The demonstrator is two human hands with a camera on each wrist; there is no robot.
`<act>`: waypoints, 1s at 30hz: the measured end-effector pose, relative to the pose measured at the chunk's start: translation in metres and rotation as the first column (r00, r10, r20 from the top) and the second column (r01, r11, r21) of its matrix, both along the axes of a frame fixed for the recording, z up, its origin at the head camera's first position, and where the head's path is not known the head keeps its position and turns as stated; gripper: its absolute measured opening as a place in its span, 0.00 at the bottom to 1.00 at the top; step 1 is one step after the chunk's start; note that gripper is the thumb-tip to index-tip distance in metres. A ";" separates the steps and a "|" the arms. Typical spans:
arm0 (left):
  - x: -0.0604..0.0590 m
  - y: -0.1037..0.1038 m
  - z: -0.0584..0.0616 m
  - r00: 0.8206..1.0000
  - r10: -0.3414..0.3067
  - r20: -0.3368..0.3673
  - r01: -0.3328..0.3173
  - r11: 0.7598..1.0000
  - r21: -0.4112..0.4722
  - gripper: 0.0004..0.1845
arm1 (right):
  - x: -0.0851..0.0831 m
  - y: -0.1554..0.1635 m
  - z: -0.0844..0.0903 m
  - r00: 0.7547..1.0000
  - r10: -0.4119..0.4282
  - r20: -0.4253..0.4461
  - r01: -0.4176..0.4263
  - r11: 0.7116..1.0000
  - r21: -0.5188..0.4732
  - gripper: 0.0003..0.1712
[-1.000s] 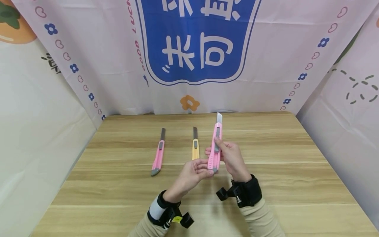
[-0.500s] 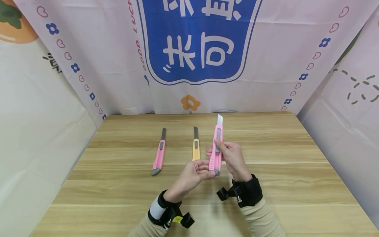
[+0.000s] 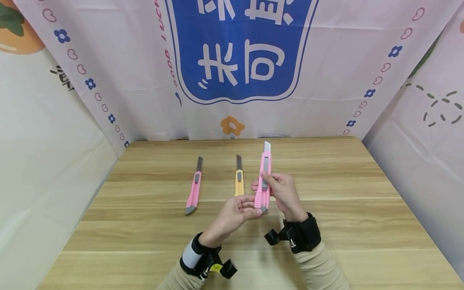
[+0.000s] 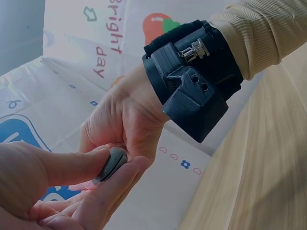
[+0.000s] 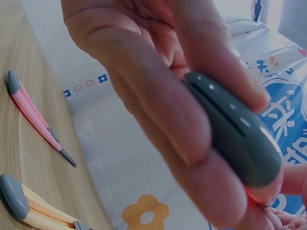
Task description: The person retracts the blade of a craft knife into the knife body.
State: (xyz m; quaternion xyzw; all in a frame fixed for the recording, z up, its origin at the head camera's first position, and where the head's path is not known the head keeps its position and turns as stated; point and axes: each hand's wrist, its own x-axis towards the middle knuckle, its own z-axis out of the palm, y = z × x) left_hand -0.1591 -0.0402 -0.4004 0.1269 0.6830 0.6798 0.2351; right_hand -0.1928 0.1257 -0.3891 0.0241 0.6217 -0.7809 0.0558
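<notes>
I've got the pink knife [image 3: 262, 196] up above the worktop [image 3: 137, 241], between both sets of fingers, blade pointing away. Left hand [image 3: 232, 214]: thumb and fingers pinch the grey end cap [image 4: 112, 164]. Right hand [image 3: 285, 194]: gripping mid-body, thumb on the slider [image 3: 266, 163]. Yellow knife [image 3: 239, 184] lies near, leftward.

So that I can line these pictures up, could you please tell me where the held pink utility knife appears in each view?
Head: the held pink utility knife is just right of centre, blade uppermost.
Left wrist: low and left of centre, mostly its grey end cap.
Right wrist: right of centre, that cap large.
Shared landmark: the wooden table, at bottom, right and left respectively.
</notes>
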 end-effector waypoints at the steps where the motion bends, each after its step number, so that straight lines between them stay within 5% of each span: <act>1: 0.000 0.000 0.000 1.000 0.000 0.001 0.000 1.000 0.000 0.21 | 0.000 0.000 0.000 1.000 0.002 0.001 -0.002 1.000 0.001 0.22; 22: -0.001 -0.001 0.000 1.000 -0.019 0.013 0.018 1.000 0.024 0.23 | 0.000 0.005 0.003 0.997 0.076 0.018 -0.076 0.996 0.044 0.24; 30: -0.001 -0.001 -0.001 1.000 -0.004 0.001 0.004 1.000 0.015 0.23 | 0.000 0.007 0.003 0.999 0.037 0.029 -0.039 0.997 0.065 0.25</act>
